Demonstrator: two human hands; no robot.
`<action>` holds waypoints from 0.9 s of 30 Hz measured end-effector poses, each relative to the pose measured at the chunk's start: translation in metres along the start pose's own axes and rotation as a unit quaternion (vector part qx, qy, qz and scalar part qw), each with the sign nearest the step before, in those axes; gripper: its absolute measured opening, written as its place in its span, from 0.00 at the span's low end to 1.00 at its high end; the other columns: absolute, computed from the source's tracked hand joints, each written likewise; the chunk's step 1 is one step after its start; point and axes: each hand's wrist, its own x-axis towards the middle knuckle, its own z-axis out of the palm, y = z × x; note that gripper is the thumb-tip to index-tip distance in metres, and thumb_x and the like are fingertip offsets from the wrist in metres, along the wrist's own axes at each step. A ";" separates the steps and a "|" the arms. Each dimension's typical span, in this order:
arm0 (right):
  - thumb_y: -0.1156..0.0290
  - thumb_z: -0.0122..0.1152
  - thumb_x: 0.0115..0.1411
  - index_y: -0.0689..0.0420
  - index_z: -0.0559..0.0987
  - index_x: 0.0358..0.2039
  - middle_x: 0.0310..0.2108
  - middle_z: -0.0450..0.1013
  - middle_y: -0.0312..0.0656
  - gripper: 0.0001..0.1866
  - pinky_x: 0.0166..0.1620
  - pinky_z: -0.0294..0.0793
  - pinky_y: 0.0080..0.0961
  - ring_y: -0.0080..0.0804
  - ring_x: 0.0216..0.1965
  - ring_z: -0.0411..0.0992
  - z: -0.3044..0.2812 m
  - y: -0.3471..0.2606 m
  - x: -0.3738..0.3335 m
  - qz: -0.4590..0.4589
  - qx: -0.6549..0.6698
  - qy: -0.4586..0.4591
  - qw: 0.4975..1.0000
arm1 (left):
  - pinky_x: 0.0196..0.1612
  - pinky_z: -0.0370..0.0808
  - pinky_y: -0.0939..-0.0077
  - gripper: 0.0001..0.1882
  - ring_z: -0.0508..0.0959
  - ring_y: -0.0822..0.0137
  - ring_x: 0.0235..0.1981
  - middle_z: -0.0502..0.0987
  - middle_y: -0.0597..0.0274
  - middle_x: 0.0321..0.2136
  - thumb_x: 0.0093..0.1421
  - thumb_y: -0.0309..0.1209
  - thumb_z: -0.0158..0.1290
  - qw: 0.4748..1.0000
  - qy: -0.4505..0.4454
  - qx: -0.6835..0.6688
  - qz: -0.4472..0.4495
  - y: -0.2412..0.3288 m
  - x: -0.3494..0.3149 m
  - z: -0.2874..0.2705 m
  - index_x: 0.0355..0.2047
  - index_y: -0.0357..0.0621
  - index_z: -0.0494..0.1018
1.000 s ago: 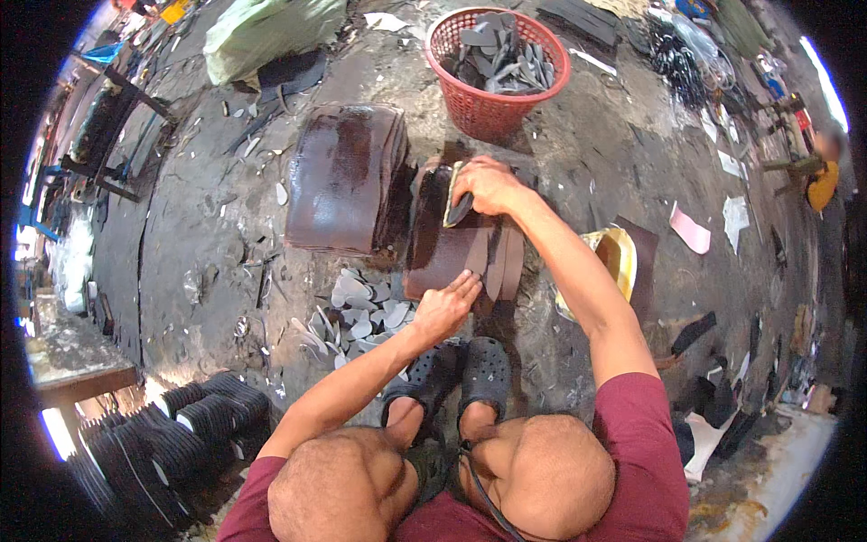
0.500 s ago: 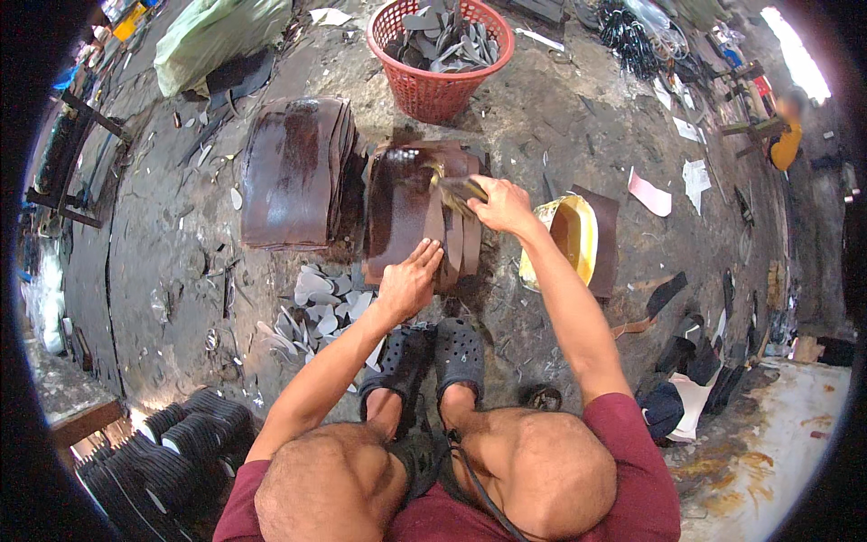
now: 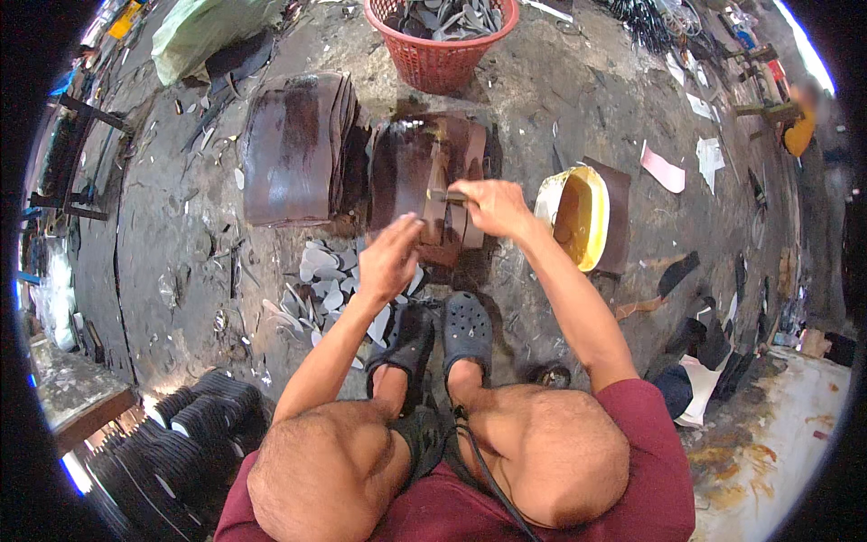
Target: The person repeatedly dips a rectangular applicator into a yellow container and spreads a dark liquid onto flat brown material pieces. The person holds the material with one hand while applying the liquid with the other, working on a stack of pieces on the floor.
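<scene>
Stroke evenly with the flat dark brush (image 3: 446,195) that the right hand (image 3: 495,207) grips over the glossy brown rectangular sheets (image 3: 397,167), the left hand (image 3: 388,260), fingers loosely extended, ideally steadying their near edge.

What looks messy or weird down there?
A heap of flat grey cut pieces lies loose on the dark, dirty floor, though similar ones sit in the round red plastic basket. Yellow-brown stains on the pale surface at lower right look like possible spills.
</scene>
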 end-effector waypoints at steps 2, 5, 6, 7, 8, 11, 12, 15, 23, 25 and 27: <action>0.71 0.56 0.56 0.40 0.80 0.48 0.38 0.81 0.42 0.19 0.35 0.80 0.47 0.50 0.37 0.80 0.005 -0.021 -0.028 -0.026 -0.020 0.007 0.999 | 0.53 0.78 0.65 0.20 0.80 0.57 0.50 0.79 0.57 0.53 0.56 0.23 0.58 0.990 0.098 -0.033 -0.097 -0.004 -0.007 0.001 0.51 0.48 0.78; 0.73 0.58 0.55 0.40 0.80 0.51 0.41 0.81 0.36 0.22 0.37 0.81 0.41 0.40 0.40 0.79 0.018 -0.033 -0.063 -0.069 -0.060 0.046 0.995 | 0.51 0.78 0.66 0.19 0.82 0.58 0.47 0.80 0.57 0.53 0.58 0.23 0.57 0.983 0.117 -0.054 -0.132 -0.009 -0.008 0.003 0.51 0.47 0.78; 0.73 0.59 0.54 0.40 0.79 0.52 0.42 0.80 0.35 0.23 0.37 0.82 0.39 0.38 0.41 0.79 0.023 -0.036 -0.071 -0.090 -0.065 0.065 0.992 | 0.51 0.78 0.67 0.19 0.82 0.58 0.46 0.80 0.57 0.53 0.58 0.22 0.57 0.980 0.112 -0.070 -0.150 -0.009 -0.008 0.001 0.51 0.46 0.78; 0.73 0.60 0.53 0.41 0.79 0.52 0.44 0.80 0.31 0.24 0.39 0.82 0.37 0.34 0.43 0.78 0.028 -0.038 -0.078 -0.097 -0.082 0.077 0.989 | 0.51 0.78 0.67 0.20 0.82 0.58 0.46 0.79 0.57 0.54 0.58 0.21 0.57 0.976 0.106 -0.085 -0.169 -0.009 -0.010 0.000 0.51 0.46 0.78; 0.73 0.60 0.53 0.41 0.79 0.52 0.45 0.80 0.31 0.24 0.40 0.82 0.36 0.34 0.42 0.78 0.031 -0.039 -0.084 -0.105 -0.085 0.079 0.988 | 0.51 0.78 0.67 0.20 0.82 0.58 0.46 0.79 0.57 0.54 0.58 0.21 0.57 0.976 0.097 -0.083 -0.178 -0.008 -0.012 -0.001 0.52 0.46 0.78; 0.69 0.62 0.55 0.43 0.79 0.52 0.45 0.80 0.37 0.22 0.42 0.81 0.39 0.38 0.42 0.80 0.033 -0.041 -0.093 -0.087 -0.037 0.023 0.995 | 0.51 0.78 0.67 0.21 0.82 0.57 0.44 0.78 0.56 0.55 0.58 0.21 0.56 0.976 0.079 -0.083 -0.186 -0.005 -0.015 -0.001 0.53 0.47 0.78; 0.68 0.62 0.56 0.44 0.79 0.52 0.44 0.81 0.40 0.21 0.42 0.81 0.40 0.41 0.42 0.80 0.025 -0.045 -0.087 -0.044 0.033 0.038 0.998 | 0.52 0.77 0.67 0.23 0.82 0.56 0.48 0.78 0.55 0.56 0.57 0.20 0.56 0.973 0.053 -0.094 -0.205 -0.006 -0.016 -0.002 0.54 0.47 0.77; 0.60 0.63 0.60 0.48 0.77 0.52 0.41 0.80 0.50 0.20 0.44 0.78 0.46 0.55 0.44 0.79 -0.006 -0.039 -0.039 0.026 0.233 0.161 0.959 | 0.52 0.78 0.64 0.27 0.78 0.54 0.56 0.77 0.55 0.57 0.54 0.19 0.56 0.994 0.021 -0.051 -0.094 -0.005 -0.020 0.004 0.56 0.48 0.74; 0.66 0.59 0.52 0.32 0.81 0.53 0.46 0.81 0.41 0.25 0.49 0.78 0.47 0.43 0.49 0.79 -0.005 -0.062 0.093 -0.037 -0.068 -0.122 0.990 | 0.47 0.80 0.57 0.37 0.78 0.48 0.50 0.67 0.52 0.63 0.53 0.22 0.53 0.987 -0.149 0.010 -0.056 0.014 -0.018 0.014 0.65 0.45 0.61; 0.67 0.59 0.52 0.33 0.80 0.54 0.47 0.81 0.42 0.27 0.51 0.78 0.45 0.45 0.50 0.79 -0.040 -0.049 0.131 0.041 -0.090 -0.063 0.993 | 0.51 0.78 0.58 0.33 0.78 0.48 0.50 0.68 0.51 0.62 0.54 0.23 0.55 0.990 -0.095 -0.047 -0.088 0.005 -0.024 0.011 0.62 0.43 0.65; 0.67 0.57 0.54 0.32 0.80 0.55 0.47 0.81 0.41 0.26 0.51 0.78 0.45 0.45 0.50 0.79 -0.043 0.014 0.149 0.088 -0.047 -0.001 0.995 | 0.53 0.76 0.60 0.28 0.79 0.48 0.49 0.68 0.49 0.61 0.56 0.24 0.57 0.984 -0.013 -0.124 -0.125 -0.001 -0.024 0.021 0.59 0.42 0.70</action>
